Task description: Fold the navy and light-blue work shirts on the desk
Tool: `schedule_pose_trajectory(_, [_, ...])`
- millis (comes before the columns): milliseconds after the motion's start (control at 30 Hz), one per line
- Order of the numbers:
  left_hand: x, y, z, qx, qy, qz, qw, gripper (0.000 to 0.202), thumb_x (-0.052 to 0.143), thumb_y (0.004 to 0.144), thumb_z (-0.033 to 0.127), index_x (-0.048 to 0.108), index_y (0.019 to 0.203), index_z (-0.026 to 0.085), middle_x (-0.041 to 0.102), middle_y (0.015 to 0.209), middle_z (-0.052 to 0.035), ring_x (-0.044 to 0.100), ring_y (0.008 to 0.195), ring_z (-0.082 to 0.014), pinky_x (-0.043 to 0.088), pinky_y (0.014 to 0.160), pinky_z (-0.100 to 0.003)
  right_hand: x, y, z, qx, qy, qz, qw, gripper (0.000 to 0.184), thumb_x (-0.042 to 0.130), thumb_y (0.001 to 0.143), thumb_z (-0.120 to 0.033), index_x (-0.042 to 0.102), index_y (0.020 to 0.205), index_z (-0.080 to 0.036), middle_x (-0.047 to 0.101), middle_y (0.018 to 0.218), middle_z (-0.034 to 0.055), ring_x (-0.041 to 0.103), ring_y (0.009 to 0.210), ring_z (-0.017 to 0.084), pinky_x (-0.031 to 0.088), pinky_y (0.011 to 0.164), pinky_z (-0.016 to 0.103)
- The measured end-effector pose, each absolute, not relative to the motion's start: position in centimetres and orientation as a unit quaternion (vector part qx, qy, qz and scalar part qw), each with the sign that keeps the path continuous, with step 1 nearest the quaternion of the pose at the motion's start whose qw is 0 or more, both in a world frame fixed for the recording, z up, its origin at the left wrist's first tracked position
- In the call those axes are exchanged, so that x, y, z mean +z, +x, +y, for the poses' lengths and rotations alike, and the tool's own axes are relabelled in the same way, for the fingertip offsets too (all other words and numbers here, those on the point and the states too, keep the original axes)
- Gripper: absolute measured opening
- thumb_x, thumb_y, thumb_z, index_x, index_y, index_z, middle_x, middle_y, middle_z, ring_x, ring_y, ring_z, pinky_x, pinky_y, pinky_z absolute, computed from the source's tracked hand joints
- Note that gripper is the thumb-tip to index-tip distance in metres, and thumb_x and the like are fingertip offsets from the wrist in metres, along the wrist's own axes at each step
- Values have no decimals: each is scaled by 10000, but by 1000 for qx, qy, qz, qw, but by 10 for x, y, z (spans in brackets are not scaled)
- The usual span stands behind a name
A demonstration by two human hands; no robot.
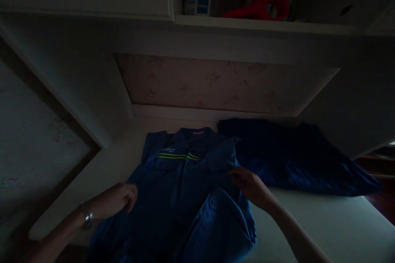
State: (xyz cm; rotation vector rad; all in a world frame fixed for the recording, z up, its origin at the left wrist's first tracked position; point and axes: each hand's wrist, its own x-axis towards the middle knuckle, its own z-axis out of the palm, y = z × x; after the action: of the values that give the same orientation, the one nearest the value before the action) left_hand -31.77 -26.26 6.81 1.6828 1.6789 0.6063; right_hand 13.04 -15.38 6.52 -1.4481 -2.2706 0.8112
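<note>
A blue work shirt [166,189] with yellow-green stripes and white letters lies front up on the white desktop, its collar at the far end. One sleeve [224,222] is folded across the front, its buttoned cuff in the middle. My right hand [247,183] is closed at the shirt's right edge, fingertips pinching the cloth below the folded shoulder. My left hand [123,197] is over the shirt's left side, its fingers curled with nothing visible in them; a metal bracelet is on that wrist. The shirt's lower end runs out of view.
A dark blue bundle of cloth [286,156] lies on the desktop [333,222] at the right. Above the desk, a shelf [262,24] holds a red plastic object [262,2] and a container with a white label [198,3]. Cabinet panels close in the left and right sides.
</note>
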Motion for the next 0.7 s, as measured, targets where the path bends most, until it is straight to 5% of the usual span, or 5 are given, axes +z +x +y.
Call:
schedule_pose_trajectory(100, [64,-296,-194,197,716,630,229,297,430,836,253,722,889,248,698,1079,-31,638,1013,-178,452,956,-297,59,85,-124,99,-540,-822,150,499,560,859,-396,548,1332,-238,474,1434,124,412,1303,322,277,1082,545])
schedule_pose_trajectory(200, [39,-266,-143,170,724,658,114,468,350,934,369,571,1303,183,497,1441,-94,465,1305,-204,315,1122,-344,53,52,-102,56,-537,-840,46,658,641,805,-408,450,1421,-276,384,1515,124,273,1391,381,98,1072,703])
schedule_pose_trajectory(367, [-4,-260,-102,114,715,683,93,603,422,881,614,479,1404,319,395,1534,-62,259,1430,-371,90,1118,-690,63,42,-78,134,-482,-866,3,371,487,857,-188,670,1174,-244,665,1217,75,591,1141,261,404,1006,432])
schedule_pose_trajectory(600, [-13,-341,-73,65,669,738,52,675,268,890,678,407,1451,329,304,1577,-43,165,1455,-390,40,1064,-764,97,102,-20,244,-606,-636,411,365,525,802,-294,669,1124,-199,711,1057,64,651,967,226,502,860,352])
schedule_pose_trajectory(700, [-14,-364,-67,47,656,753,40,671,246,894,669,405,1452,332,309,1576,-32,180,1455,-373,78,1075,-749,92,125,-3,234,-684,-489,488,501,548,750,-290,569,1236,-169,686,1042,81,645,938,224,519,795,351])
